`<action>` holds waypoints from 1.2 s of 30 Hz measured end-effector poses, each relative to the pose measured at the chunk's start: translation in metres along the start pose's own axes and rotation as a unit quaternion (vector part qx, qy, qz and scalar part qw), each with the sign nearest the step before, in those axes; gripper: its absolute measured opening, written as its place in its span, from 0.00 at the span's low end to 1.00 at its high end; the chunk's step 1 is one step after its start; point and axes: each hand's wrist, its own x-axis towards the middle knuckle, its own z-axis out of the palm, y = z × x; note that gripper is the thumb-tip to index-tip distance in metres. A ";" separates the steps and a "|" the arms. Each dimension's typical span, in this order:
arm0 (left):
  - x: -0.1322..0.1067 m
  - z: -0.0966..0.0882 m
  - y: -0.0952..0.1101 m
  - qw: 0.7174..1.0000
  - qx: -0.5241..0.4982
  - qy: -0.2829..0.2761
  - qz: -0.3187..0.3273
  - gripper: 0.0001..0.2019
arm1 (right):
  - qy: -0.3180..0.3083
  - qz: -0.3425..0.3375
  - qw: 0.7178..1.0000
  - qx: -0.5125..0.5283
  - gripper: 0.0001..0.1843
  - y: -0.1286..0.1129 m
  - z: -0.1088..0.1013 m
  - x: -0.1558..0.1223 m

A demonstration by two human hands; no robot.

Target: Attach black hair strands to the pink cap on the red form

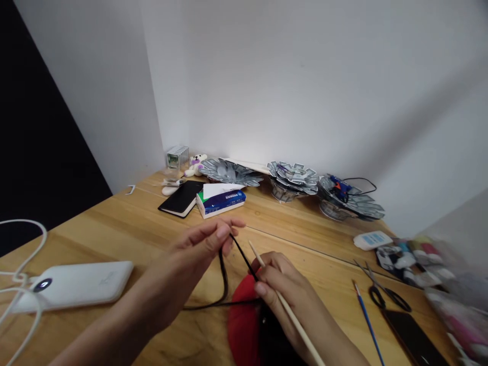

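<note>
My left hand [213, 241] pinches a black strand [223, 277], its thumb and fingers pressed together above the table. Part of that strand hangs in a loop, and part runs taut to my right hand [282, 284]. Between the fingers of my right hand lies a thin pale wooden stick [297, 325], tilted with its tip up and to the left. The same fingers also close on the black strand. Below my right hand is a rounded red object [242, 323] with a black part; my hand covers much of it, and I cannot tell its kind.
On the wooden table [152, 244] lie a white power bank [87, 284] with cables, a tissue pack [221, 202] and a black notebook [182, 197]. Grey petal-shaped bowls [293, 180] line the wall. Scissors [385, 292], a blue paintbrush [368, 320] and a dark phone [417, 338] lie right.
</note>
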 end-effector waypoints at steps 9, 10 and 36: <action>0.017 0.013 0.036 0.971 -0.235 0.025 0.034 0.22 | -0.029 -0.012 0.997 -0.064 0.15 0.011 0.004 0.004; 0.019 0.014 0.036 0.973 -0.223 0.040 0.046 0.20 | -0.033 -0.004 0.998 -0.054 0.13 0.014 0.003 0.004; 0.014 0.043 -0.022 0.884 0.438 -0.112 0.122 0.09 | 0.103 0.142 0.974 0.141 0.11 0.008 -0.020 0.021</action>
